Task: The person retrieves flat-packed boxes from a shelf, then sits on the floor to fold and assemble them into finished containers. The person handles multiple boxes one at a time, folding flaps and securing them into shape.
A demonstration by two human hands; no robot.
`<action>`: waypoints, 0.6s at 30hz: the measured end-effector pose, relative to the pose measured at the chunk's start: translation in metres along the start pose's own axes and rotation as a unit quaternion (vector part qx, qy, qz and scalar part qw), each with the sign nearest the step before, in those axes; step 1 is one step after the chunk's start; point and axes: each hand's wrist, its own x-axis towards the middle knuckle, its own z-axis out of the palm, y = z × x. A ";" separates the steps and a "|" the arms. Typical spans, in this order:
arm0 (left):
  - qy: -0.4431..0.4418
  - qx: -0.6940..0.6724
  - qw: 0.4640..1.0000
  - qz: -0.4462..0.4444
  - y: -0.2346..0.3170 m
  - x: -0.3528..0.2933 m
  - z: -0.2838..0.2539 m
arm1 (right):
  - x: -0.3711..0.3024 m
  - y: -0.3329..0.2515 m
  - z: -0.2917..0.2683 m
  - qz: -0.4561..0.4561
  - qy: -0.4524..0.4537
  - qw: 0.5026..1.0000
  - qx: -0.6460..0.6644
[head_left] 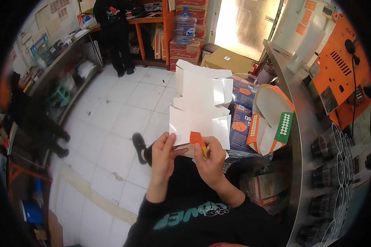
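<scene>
A flat white carton blank (196,92) with cut flaps along its sides stretches away from me above my lap. My left hand (163,154) pinches its near left corner, thumb on top of the white face. At the near right edge, my right hand (210,160) grips a small folded-up flap (196,138) whose orange and yellow outer side shows. Both hands are closed on the same blank, close together. Just right of it lies a partly formed orange, green and white box (254,131), on top of blue printed packages (240,128).
A metal counter (294,181) runs along my right, with rows of dark-filled clear cups (323,175) and an orange machine (338,70). Ahead stand a brown cardboard box (224,60), stacked red cartons (185,51) and a water jug (185,28). Two people stand at left.
</scene>
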 end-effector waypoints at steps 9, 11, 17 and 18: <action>0.015 0.169 0.973 0.159 -0.010 -0.014 -0.004 | 0.009 -0.005 -0.005 0.152 -0.175 0.953 0.195; 0.033 0.164 0.970 0.177 -0.013 -0.016 -0.004 | 0.010 -0.003 -0.005 0.153 -0.188 0.929 0.278; 0.047 0.157 0.964 0.208 -0.021 -0.017 -0.011 | 0.005 -0.002 -0.007 0.243 -0.216 0.857 0.399; 0.052 0.173 0.960 0.214 -0.021 -0.017 -0.012 | 0.003 -0.004 -0.006 0.240 -0.207 0.853 0.414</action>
